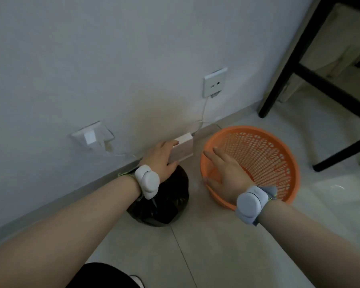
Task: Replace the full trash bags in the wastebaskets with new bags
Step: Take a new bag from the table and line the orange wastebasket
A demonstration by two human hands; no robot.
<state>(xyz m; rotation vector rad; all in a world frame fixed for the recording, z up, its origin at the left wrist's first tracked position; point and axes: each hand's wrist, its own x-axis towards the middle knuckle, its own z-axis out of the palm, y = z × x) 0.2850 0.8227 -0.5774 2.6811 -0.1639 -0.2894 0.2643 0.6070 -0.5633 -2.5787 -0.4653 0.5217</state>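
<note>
Right hand [224, 175] over orange wastebasket [245, 128]

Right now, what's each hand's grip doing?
Left hand: closed on the white box.
Right hand: open, fingers straight, over the basket rim.

Bare tile floor [216, 256] open in foreground, narrow strip free between black bag [166, 206] and orange basket [247, 128] -- basket mouth open from above; wall [92, 59], trailing cords [204, 110] and white box [183, 150] block behind, black table legs [272, 100] crowd right.
</note>
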